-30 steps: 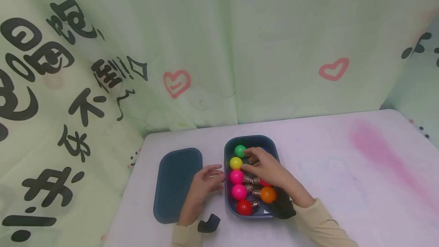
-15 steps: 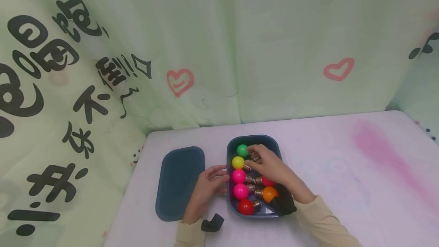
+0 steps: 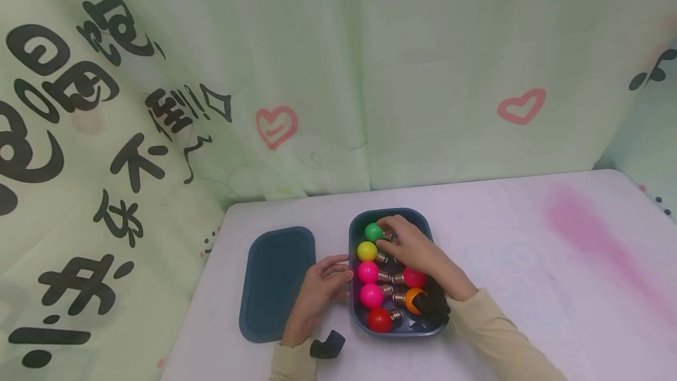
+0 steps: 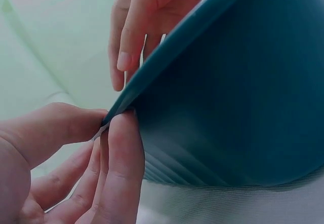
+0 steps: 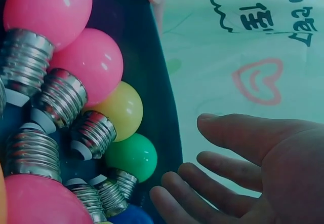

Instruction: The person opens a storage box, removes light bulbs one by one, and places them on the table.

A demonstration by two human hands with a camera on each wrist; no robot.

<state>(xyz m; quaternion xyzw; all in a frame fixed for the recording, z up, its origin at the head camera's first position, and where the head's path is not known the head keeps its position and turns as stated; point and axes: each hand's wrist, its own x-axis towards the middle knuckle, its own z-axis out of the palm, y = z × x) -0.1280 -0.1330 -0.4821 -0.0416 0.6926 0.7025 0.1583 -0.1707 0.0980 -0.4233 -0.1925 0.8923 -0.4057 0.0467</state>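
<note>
In the head view, several coloured light bulbs lie in a dark blue bin (image 3: 353,316). Down its left side run a green bulb (image 3: 373,232), a yellow bulb (image 3: 367,251), two pink bulbs (image 3: 368,272) and a red bulb (image 3: 379,320). Opposite them are an orange bulb (image 3: 414,300) and a pinkish-red bulb (image 3: 414,277). My left hand (image 3: 321,290) pinches the bin's left rim (image 4: 167,46) between thumb and finger. Over the bin's far end hovers my right hand (image 3: 414,246), fingers relaxed, holding nothing. Beneath it, a blue bulb (image 5: 130,215) is partly hidden.
A second dark blue, flat tray or lid (image 3: 275,281) lies on the white table (image 3: 529,287), left of the bin. Black straps with wrist cameras sit on both wrists. A printed pale green curtain (image 3: 423,75) hangs behind the table.
My right hand shifts slightly within the bin's far end, uncovering the metal bases of the green and yellow bulbs. The left hand stays at the bin's left rim. The head view moves slightly.
</note>
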